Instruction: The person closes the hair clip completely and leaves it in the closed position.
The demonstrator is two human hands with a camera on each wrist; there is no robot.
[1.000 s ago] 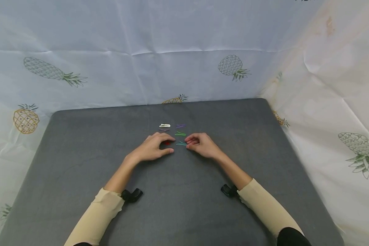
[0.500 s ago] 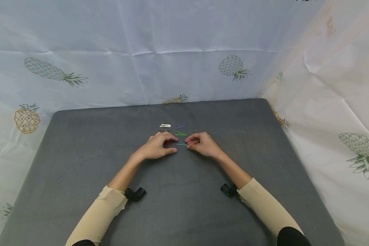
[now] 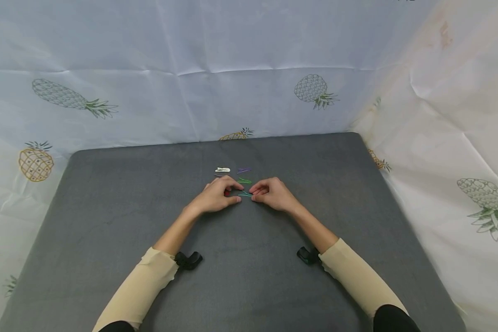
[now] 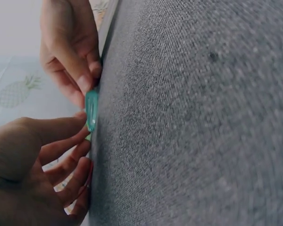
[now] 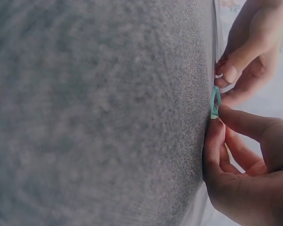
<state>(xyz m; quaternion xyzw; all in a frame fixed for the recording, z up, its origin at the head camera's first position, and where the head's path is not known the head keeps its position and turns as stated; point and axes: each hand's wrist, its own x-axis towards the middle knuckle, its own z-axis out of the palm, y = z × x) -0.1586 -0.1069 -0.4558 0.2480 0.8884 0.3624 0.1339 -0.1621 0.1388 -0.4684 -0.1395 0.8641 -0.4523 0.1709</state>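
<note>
Toward the grey worktop's far edge, midway between its far corners, the right hand (image 3: 273,194) pinches one end of a teal snap hair clip (image 4: 91,108); the left hand (image 3: 214,196) has thumb and forefinger apart by the other end, contact unclear. Lettering atop the pineapple-print backdrop (image 3: 249,37) is cropped, unreadable.

Grey cloth-covered table (image 3: 249,286); creased whitish sheeting (image 3: 240,37) behind, pineapple prints (image 3: 311,88) scattered.

6 clips on 1 table (image 3: 249,258): 1 teal clip (image 4: 89,107); beyond it, 1 green clip (image 3: 245,181), 1 purple clip (image 3: 244,170); to its left, 1 red clip (image 3: 226,193), 1 white clip (image 3: 222,170), 1 dark clip (image 3: 218,175). 2 hands (image 3: 216,196).
</note>
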